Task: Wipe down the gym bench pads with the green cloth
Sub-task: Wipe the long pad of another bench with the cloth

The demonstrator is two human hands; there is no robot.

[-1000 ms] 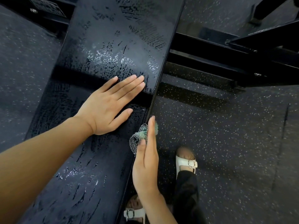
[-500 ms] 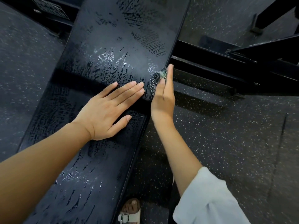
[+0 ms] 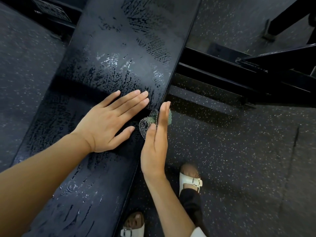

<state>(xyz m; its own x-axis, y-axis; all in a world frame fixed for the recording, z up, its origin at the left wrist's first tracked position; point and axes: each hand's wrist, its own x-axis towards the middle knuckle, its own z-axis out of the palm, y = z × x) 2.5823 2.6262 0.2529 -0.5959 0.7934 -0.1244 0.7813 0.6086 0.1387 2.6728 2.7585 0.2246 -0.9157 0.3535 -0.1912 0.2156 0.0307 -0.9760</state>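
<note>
A long black gym bench pad (image 3: 119,57) runs from bottom left to top centre, its surface streaked with wet marks. My left hand (image 3: 109,124) rests flat on the pad with fingers straight, across the dark gap between two pad sections. My right hand (image 3: 155,147) is at the pad's right side edge with fingers extended, holding the bunched green cloth (image 3: 147,122) against that edge. Part of the cloth sticks out past my fingers on the right.
Black metal frame bars (image 3: 222,74) of the bench reach out to the right on the speckled rubber floor (image 3: 239,151). My feet in white sandals (image 3: 189,180) stand close beside the bench. Another black upright (image 3: 287,16) stands at top right.
My right hand with the cloth slid forward along the pad's right edge, then came back toward me to beside the left hand's fingertips. The left hand stayed flat in place.
</note>
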